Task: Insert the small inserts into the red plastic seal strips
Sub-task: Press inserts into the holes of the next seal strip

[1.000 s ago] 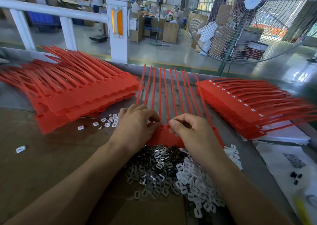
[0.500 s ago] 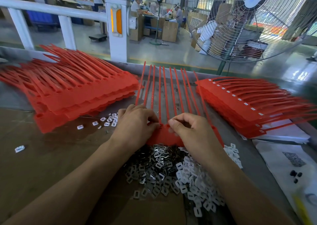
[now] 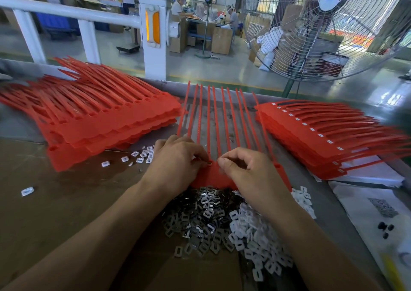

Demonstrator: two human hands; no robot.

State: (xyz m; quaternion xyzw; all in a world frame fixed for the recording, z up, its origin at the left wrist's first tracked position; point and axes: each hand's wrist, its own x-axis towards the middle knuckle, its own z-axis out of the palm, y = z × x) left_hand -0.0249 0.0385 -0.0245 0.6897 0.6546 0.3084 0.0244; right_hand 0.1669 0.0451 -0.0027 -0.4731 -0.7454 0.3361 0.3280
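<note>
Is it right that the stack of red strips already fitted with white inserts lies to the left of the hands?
No. In the head view the stack with white inserts lies to the right of the hands; the left stack shows no inserts.

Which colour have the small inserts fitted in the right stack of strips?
White inserts on the red right stack, seen in the head view.

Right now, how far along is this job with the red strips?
Done: the right stack shows white inserts along its heads. In hand: both hands, left hand and right hand, work an insert into the middle strip sheet. Left: the left stack shows empty holes, and a big insert pile remains.
</note>
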